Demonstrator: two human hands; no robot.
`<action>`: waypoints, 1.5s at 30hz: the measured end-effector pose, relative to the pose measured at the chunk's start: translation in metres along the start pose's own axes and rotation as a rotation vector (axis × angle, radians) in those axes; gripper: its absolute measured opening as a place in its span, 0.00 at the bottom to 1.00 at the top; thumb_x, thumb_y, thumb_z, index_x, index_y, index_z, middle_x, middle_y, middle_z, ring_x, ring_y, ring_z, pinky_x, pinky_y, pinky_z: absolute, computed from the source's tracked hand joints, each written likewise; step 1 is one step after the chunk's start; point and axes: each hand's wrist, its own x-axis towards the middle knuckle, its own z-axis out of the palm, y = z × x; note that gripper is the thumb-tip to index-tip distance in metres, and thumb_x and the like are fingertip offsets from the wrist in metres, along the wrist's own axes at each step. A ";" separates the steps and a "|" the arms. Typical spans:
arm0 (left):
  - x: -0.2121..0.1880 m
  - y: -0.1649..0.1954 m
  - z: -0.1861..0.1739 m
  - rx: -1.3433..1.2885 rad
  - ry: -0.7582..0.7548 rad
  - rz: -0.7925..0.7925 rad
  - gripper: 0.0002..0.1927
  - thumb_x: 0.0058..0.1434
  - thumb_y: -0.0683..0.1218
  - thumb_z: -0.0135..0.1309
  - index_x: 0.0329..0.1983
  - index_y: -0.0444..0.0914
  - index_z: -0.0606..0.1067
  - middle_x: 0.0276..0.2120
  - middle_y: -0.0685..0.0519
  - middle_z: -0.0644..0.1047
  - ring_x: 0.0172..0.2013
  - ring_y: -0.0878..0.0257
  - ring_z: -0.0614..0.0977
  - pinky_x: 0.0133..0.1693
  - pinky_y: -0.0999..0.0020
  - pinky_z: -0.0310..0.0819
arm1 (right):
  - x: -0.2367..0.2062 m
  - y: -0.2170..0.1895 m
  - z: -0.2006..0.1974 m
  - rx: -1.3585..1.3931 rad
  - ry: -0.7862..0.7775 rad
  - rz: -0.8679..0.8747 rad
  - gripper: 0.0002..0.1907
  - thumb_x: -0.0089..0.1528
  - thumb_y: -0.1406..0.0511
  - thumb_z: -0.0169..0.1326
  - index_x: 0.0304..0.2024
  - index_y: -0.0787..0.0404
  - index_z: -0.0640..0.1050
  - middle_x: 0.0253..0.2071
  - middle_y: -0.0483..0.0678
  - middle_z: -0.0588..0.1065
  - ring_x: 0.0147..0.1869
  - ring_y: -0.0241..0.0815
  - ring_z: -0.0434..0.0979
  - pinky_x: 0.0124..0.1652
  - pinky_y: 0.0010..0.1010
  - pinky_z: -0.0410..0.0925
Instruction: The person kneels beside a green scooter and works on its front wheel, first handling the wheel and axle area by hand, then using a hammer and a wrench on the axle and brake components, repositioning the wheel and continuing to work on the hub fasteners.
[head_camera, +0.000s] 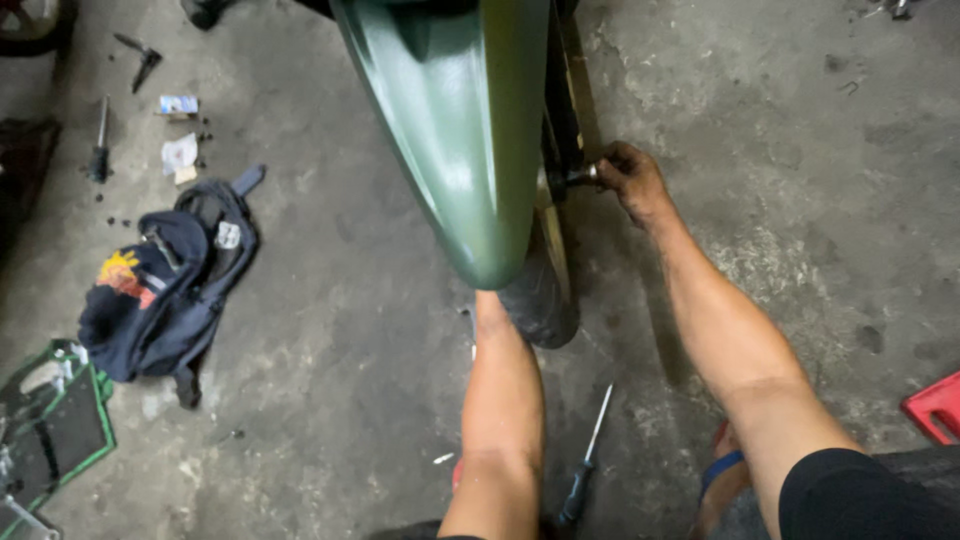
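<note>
Head view | right hand (632, 180) closed on small metal bolt (583, 176) at wheel (545, 290) hub, 1 o'clock of centre | left hand hidden behind green fender (460, 130), fingers cannot be told | bolt judged stiff, greasy, slippery; best pinched at its head | screwdriver (585, 470) at 6 o'clock.

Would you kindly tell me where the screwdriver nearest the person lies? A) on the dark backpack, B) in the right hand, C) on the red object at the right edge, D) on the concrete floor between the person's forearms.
D: the screwdriver lies flat on the concrete floor, between the two forearms.
</note>
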 end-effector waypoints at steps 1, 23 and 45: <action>-0.001 -0.002 -0.002 -0.006 -0.005 -0.012 0.12 0.68 0.42 0.51 0.49 0.31 0.79 0.43 0.46 0.83 0.39 0.61 0.85 0.40 0.67 0.81 | 0.002 0.003 -0.001 0.020 -0.001 -0.017 0.10 0.68 0.65 0.56 0.47 0.67 0.77 0.38 0.46 0.78 0.41 0.35 0.77 0.43 0.29 0.72; 0.016 -0.003 0.006 -0.092 -0.038 -0.068 0.14 0.68 0.43 0.51 0.51 0.31 0.78 0.44 0.46 0.83 0.41 0.60 0.84 0.42 0.66 0.80 | -0.035 0.041 0.009 0.000 0.278 0.002 0.14 0.73 0.57 0.49 0.47 0.59 0.78 0.36 0.40 0.75 0.39 0.33 0.71 0.40 0.27 0.66; -0.030 -0.027 -0.028 -0.146 -0.016 -0.168 0.15 0.68 0.45 0.51 0.53 0.31 0.78 0.46 0.46 0.82 0.43 0.59 0.84 0.43 0.66 0.80 | -0.002 0.037 -0.007 -0.557 0.031 -0.102 0.20 0.74 0.55 0.52 0.51 0.69 0.79 0.42 0.43 0.74 0.45 0.39 0.72 0.42 0.32 0.65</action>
